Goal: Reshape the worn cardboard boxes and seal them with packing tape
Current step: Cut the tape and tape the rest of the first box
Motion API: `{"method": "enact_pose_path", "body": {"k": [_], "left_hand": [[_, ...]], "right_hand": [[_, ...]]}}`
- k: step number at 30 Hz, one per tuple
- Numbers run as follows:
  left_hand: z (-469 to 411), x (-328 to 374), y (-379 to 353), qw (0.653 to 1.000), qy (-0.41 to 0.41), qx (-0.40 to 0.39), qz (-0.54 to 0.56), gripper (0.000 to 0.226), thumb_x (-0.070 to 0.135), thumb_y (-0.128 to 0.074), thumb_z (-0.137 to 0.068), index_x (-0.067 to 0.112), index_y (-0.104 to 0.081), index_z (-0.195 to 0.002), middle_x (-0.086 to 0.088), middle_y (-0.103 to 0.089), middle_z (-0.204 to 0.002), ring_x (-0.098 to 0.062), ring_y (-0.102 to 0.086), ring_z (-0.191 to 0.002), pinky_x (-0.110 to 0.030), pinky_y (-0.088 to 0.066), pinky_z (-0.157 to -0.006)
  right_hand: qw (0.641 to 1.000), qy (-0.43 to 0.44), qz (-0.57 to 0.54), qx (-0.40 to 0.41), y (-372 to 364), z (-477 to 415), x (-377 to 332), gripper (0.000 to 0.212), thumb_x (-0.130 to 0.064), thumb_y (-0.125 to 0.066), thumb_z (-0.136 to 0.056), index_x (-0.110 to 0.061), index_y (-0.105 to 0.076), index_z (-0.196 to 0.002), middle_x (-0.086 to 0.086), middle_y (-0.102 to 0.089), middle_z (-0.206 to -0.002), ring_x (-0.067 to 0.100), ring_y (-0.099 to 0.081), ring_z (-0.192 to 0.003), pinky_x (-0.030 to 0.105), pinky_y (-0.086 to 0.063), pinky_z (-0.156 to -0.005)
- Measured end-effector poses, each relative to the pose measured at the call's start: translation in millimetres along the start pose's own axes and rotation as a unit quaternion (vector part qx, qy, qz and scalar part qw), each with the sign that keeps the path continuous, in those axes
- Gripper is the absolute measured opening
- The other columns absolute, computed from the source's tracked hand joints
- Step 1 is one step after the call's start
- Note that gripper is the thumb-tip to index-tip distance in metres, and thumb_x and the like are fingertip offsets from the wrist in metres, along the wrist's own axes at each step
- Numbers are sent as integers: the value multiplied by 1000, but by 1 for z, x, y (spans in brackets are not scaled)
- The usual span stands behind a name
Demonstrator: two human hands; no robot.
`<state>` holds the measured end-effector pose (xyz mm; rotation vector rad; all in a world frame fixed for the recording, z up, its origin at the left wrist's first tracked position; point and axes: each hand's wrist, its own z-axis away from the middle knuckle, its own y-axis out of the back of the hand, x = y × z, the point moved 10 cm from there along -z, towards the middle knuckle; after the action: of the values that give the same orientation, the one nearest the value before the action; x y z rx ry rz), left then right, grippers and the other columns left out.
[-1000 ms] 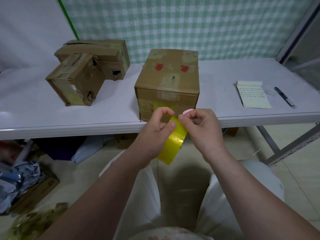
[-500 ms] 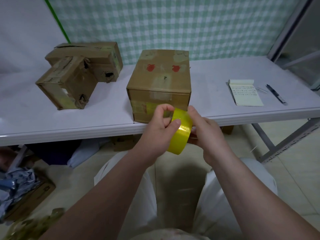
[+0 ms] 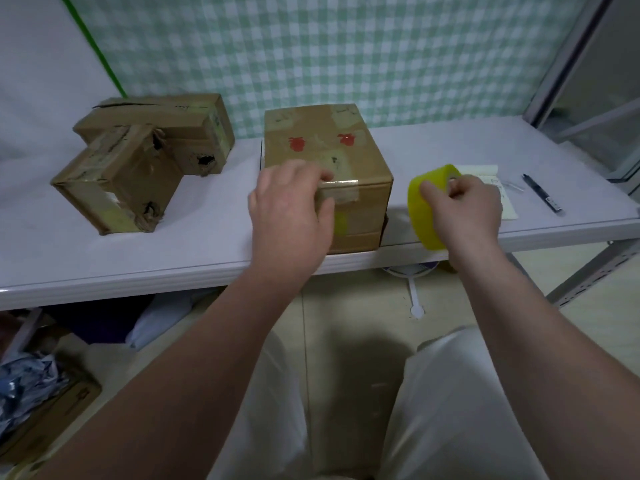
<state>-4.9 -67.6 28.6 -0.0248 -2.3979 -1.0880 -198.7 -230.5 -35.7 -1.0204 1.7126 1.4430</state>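
White table point(image 3: 207, 244), checked backdrop: my left hand point(image 3: 287, 209) clasps the near top edge of the middle cardboard box point(image 3: 311, 133); my right hand point(image 3: 464, 213) grips the yellow tape roll point(image 3: 420, 216) just right of it.

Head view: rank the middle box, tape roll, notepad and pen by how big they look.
1. box, clearly largest.
2. tape roll and notepad: not ranked, since the roll is nearer the camera and the notepad is partly hidden.
3. pen, smallest.
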Motion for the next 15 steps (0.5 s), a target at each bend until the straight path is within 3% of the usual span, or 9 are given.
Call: {"method": "enact_pose_path", "body": {"k": [4, 6, 9, 15], "left_hand": [[-14, -13, -26, 997, -13, -58, -53, 47, 22, -61, -88, 23, -52, -134, 2, -49, -140, -22, -37, -133, -45, -22, -112], [-16, -22, -38, 995, -11, -85, -58, 48, 24, -59, -90, 24, -49, -137, 4, -48, -142, -20, -37, -135, -49, -22, -113], [-14, -29, -41, 996, -30, -77, -42, 48, 20, -60, -88, 21, -52, -135, 3, -51, -140, -22, -40, -133, -47, -24, -114], [-18, -30, -36, 996, -52, -67, -16, 43, 21, -60, -87, 20, -58, -130, 1, -56, -135, -24, -46, -127, -41, -28, -111]], "right_hand": [[977, 96, 186, -36, -28, -29, -15, 18, -27, -61, -87, -10, -55, -86, 13, -40, -121, 28, -46, -76, 26, -34, -73], [957, 128, 255, -61, -46, -37, -13, 20, -26, -61, -89, -8, -57, -94, 15, -37, -128, 34, -54, -85, 30, -39, -78], [930, 156, 315, -105, -70, -44, 1, 29, -26, -64, -88, -4, -60, -105, 18, -38, -130, 37, -55, -102, 36, -44, -86], [894, 198, 371, -152, -87, -46, 14, 35, -37, -59, -88, -11, -59, -112, 19, -52, -120, 37, -49, -111, 43, -45, -92]]}}
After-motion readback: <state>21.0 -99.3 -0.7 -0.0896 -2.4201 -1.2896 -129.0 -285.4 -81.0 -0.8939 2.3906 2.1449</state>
